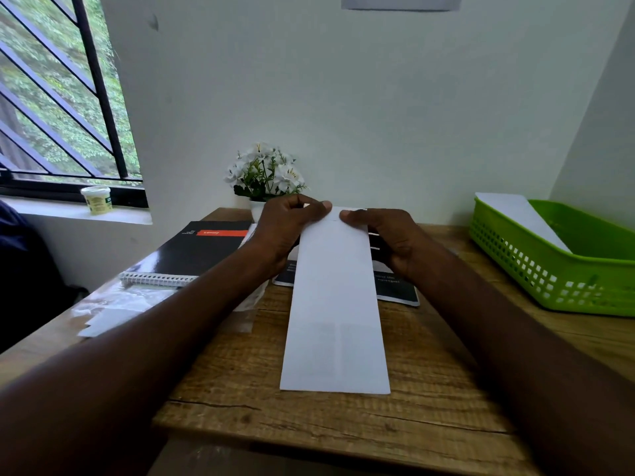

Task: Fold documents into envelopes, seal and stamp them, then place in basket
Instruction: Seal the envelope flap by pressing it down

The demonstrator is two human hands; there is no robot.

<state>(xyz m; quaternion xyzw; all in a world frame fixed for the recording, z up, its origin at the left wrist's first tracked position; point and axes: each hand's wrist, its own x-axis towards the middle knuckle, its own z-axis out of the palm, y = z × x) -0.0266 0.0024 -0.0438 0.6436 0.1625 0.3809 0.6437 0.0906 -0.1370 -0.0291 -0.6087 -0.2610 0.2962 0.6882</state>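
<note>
A long white envelope (335,304) lies lengthwise on the wooden desk (240,389), its near end toward me. My left hand (288,225) and my right hand (388,235) both pinch its far end with thumb and fingers, one on each side. Whether the flap is folded down I cannot tell. A green plastic basket (536,269) stands at the right of the desk with a white envelope (519,214) lying in it.
A black spiral notebook (192,252) lies at the left, with clear plastic sleeves and white paper (113,314) in front of it. A dark booklet (395,286) lies under the envelope. White flowers in a pot (264,173) stand against the wall. A small tub (97,199) sits on the window sill.
</note>
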